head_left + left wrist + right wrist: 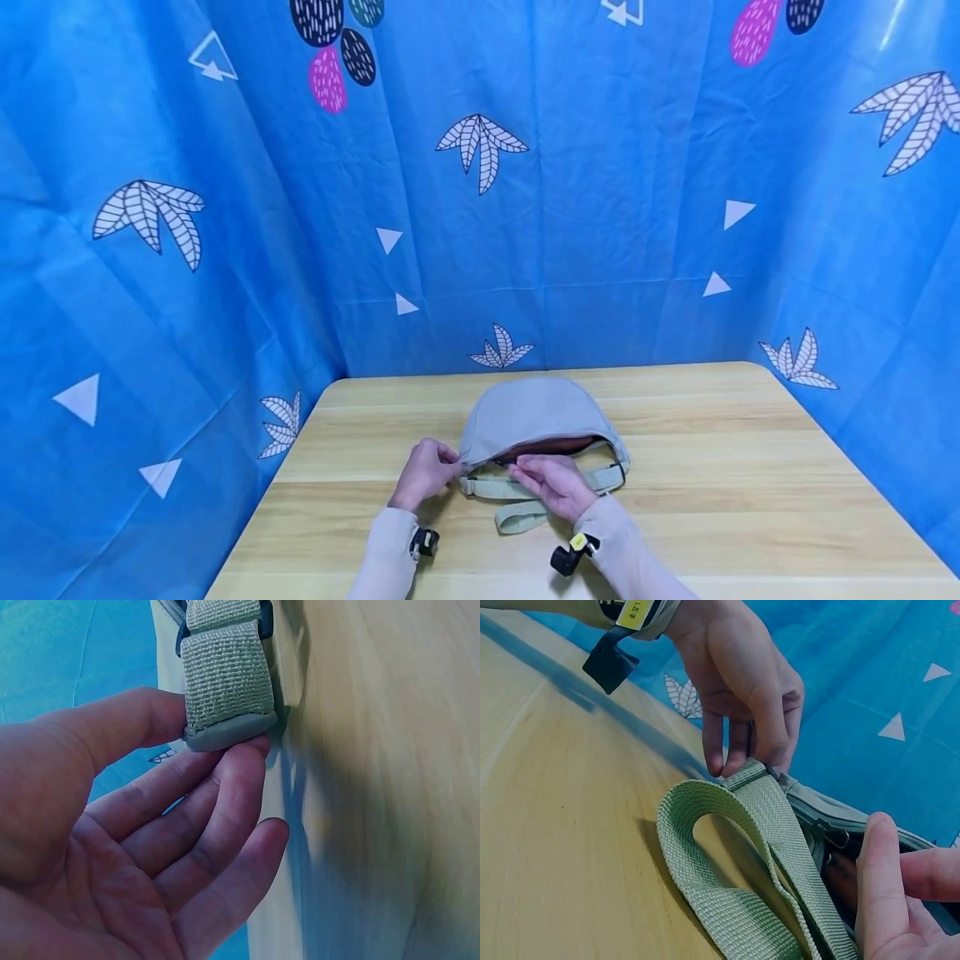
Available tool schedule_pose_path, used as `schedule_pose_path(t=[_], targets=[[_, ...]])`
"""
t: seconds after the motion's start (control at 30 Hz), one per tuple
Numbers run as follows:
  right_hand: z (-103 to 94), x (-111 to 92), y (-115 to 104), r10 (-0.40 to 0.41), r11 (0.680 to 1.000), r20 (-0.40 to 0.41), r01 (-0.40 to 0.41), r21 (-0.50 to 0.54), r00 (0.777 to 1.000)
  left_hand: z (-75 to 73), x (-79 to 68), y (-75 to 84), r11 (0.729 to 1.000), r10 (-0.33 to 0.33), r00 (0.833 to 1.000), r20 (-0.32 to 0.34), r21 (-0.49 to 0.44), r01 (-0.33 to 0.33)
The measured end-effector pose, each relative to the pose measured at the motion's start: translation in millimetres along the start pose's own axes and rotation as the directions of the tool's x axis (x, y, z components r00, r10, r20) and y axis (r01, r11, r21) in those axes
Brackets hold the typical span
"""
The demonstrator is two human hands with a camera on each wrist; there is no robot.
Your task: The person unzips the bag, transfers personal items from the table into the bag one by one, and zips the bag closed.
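A light grey waist bag (536, 408) lies on the wooden table, its zipped mouth partly open toward me and a reddish-brown lining showing. My left hand (429, 473) pinches the bag's left end, where the pale green strap (229, 679) is sewn to a grey tab (231, 733). At the front of the mouth is my right hand (553, 483), its fingers fairly straight beside the opening. In the right wrist view, a dark zipper pull (832, 834) sits left of the right fingers (881, 862), apart from them.
The strap's loose loop (521, 518) lies on the table (750, 500) in front of the bag. A blue patterned curtain (615, 208) closes off the back and both sides. Each wrist carries a small black camera (567, 557).
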State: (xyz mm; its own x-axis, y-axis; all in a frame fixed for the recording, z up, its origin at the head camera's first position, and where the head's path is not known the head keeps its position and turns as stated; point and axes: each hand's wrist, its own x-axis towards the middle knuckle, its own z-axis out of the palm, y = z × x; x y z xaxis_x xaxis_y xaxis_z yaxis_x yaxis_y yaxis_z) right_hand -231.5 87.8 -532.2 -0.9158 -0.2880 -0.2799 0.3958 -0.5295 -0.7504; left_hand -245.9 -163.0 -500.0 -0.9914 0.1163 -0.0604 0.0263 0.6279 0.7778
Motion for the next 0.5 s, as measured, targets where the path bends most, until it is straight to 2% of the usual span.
schedule_pose_path(t=[0.3,0.5], targets=[[-10.9,-2,-6,-0.026,0.999,-0.003,0.026,0.019,1.000,-3.8,-0.2,-3.6,0.999,-0.011,1.000,-0.016,0.039,0.011],[-11.8,-2,-8,-0.018,1.000,-0.014,0.018,0.005,1.000,-5.8,-1.1,-4.8,1.000,-0.015,1.000,-0.008,0.021,0.015]])
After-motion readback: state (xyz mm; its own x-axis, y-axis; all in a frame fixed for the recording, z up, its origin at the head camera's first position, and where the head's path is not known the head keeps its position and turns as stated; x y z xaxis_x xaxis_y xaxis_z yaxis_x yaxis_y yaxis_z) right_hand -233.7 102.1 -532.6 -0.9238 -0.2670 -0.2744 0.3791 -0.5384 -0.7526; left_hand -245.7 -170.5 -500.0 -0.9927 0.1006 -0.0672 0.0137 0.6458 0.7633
